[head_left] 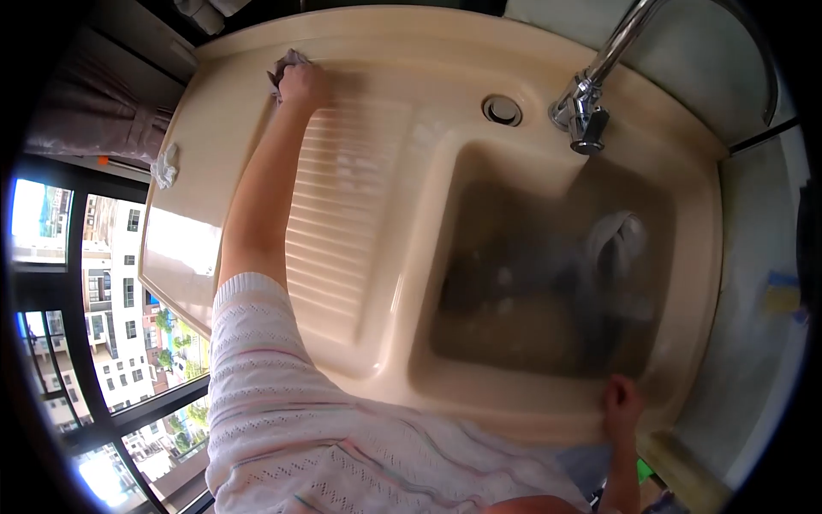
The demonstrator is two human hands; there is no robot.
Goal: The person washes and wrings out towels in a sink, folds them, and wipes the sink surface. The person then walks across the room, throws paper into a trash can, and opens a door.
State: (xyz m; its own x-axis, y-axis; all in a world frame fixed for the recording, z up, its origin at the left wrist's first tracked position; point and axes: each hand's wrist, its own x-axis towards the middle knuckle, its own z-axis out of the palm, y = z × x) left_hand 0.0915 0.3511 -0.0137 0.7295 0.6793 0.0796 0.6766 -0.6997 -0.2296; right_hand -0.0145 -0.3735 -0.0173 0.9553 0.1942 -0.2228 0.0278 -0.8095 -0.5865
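Ribbed drainboard (334, 231) open by back rim (385, 24). Left hand (304, 86) grips cloth (288, 62) bunched at its fingertips; right hand (623, 400) curled at basin (514, 377) edge, contents unclear

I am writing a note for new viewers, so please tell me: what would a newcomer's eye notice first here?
Probably the basin at right, with dark, cloudy water around pale fabric. Next, the left hand, its grip on a greyish cloth beyond the drainboard's ribs. The shiny tap stands behind the basin.
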